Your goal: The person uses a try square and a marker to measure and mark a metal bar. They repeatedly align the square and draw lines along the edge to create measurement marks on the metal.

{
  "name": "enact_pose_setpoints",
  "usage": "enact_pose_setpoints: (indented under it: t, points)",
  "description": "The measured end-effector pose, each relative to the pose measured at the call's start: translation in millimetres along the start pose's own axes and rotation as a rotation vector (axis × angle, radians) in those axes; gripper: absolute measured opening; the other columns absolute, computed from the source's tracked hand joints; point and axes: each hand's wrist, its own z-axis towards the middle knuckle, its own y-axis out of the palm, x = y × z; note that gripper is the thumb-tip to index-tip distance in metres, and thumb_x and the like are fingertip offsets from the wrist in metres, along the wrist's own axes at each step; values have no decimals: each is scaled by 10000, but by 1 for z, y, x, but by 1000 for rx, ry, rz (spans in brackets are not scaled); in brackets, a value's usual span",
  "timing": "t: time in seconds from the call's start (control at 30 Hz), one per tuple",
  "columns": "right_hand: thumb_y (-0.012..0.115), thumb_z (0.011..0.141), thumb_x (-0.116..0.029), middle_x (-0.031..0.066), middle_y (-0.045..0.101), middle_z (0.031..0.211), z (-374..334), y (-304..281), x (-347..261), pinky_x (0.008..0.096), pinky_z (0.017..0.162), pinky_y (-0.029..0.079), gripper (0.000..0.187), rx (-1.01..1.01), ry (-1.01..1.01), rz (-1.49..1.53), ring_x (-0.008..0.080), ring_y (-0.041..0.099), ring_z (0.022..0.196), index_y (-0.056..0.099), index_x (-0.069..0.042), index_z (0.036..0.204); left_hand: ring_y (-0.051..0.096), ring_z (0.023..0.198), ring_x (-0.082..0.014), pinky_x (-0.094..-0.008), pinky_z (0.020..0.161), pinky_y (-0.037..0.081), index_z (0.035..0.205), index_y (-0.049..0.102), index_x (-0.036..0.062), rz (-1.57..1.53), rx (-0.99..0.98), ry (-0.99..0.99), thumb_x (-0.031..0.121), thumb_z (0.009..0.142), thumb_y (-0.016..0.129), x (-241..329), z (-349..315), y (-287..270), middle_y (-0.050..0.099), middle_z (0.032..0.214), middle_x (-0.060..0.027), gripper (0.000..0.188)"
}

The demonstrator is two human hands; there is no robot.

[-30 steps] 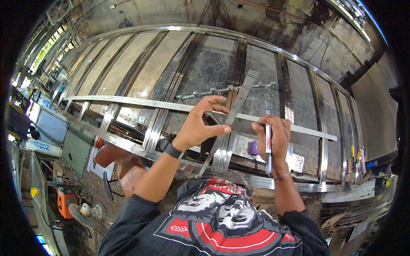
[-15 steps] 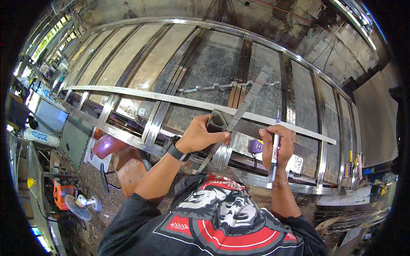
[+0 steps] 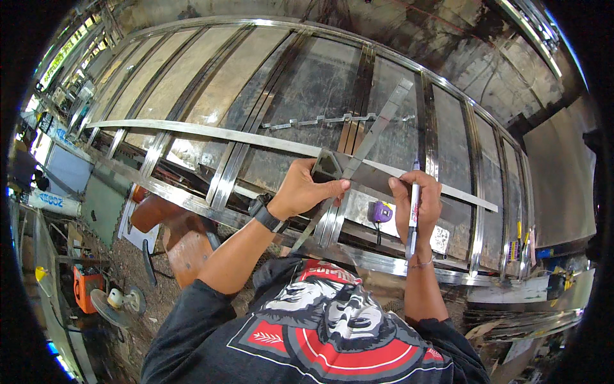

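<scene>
My left hand (image 3: 299, 193) is closed, its thumb pressed on the lower end of a flat grey metal strip (image 3: 384, 120) with cross marks along it. Beside the fingers is a dark triangular square (image 3: 328, 164) with a cutout, partly covered by the hand. Strip and square lie across a long, thin metal bar (image 3: 224, 136). To the right, my right hand (image 3: 427, 203) is wrapped round a white marker pen (image 3: 414, 203), held upright with its dark tip pointing away from me. Between the hands sits a purple tape measure (image 3: 381, 212) with a black strap.
A large ladder-like metal frame (image 3: 224, 185) spans the view beneath the bar. Farther in, a thin notched metal strip (image 3: 320, 121) lies across it. At lower left are a brown wooden seat (image 3: 185, 249), an orange box (image 3: 88, 289) and a fan (image 3: 118, 301).
My left hand, the marked strip and the square have shifted slightly away from me. More of the tape measure shows. My right hand still grips the marker pen; the whole view has moved a little.
</scene>
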Motion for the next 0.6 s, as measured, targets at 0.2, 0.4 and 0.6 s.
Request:
enact_pose_setpoints:
  t: [0.2,0.4,0.6]
  points:
    - [852,900,-103,64,684,944,15,5,5,306,755,523,226,-23,36,-60,170,638,804,676,-81,1041,705,679,-153,-319,634,593,970,701,-35,43,64,4,120,927,836,-2,15,-1,743,814,-88,210]
    - [843,916,-134,45,686,919,48,16,15,289,760,531,238,-31,125,41,129,643,826,669,-66,1063,717,685,-189,-343,611,594,1061,687,-35,17,43,31,109,911,845,12,43,-6,751,882,-119,261]
    - [865,871,-146,50,732,871,77,31,30,329,771,472,240,33,88,76,174,637,738,695,-103,1035,718,718,-189,-365,582,604,1053,694,-32,-7,34,54,76,896,852,18,76,-16,752,932,-113,248]
